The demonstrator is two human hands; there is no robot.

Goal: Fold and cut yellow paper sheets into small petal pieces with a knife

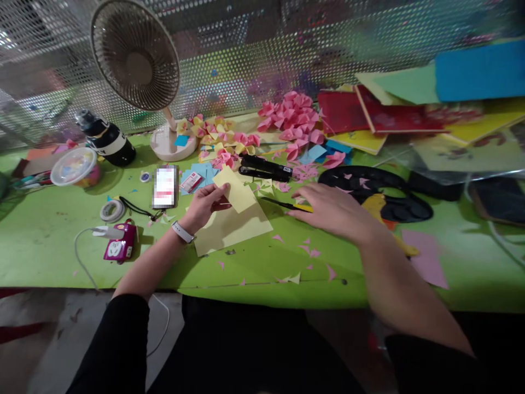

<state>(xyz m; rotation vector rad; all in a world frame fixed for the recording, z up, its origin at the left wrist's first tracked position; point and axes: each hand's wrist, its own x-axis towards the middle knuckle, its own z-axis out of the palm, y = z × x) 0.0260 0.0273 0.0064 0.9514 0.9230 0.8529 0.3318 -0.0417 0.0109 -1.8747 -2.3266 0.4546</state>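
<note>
My left hand (pixel 206 203) pinches a small yellow sheet of paper (pixel 241 191) between thumb and fingers, tilted above a larger pale yellow sheet (pixel 229 232) on the table. Over the table to the right is my right hand (pixel 328 210), its fingers spread around a pair of scissors (pixel 283 203). The dark, pointed blades and a bit of yellow show; the rest lies hidden under the hand. A black stapler (pixel 266 168) lies just beyond, between the two hands. Pink paper scraps (pixel 315 253) are scattered in front of my right hand.
A fan (pixel 137 63), a bottle (pixel 107 139), a phone (pixel 164 187) and a tape roll (pixel 112 210) stand or lie left. Folded pink paper pieces (pixel 293 117) are piled at the back. Coloured sheets (pixel 479 71) rise at right, near a black strapped item (pixel 377 189).
</note>
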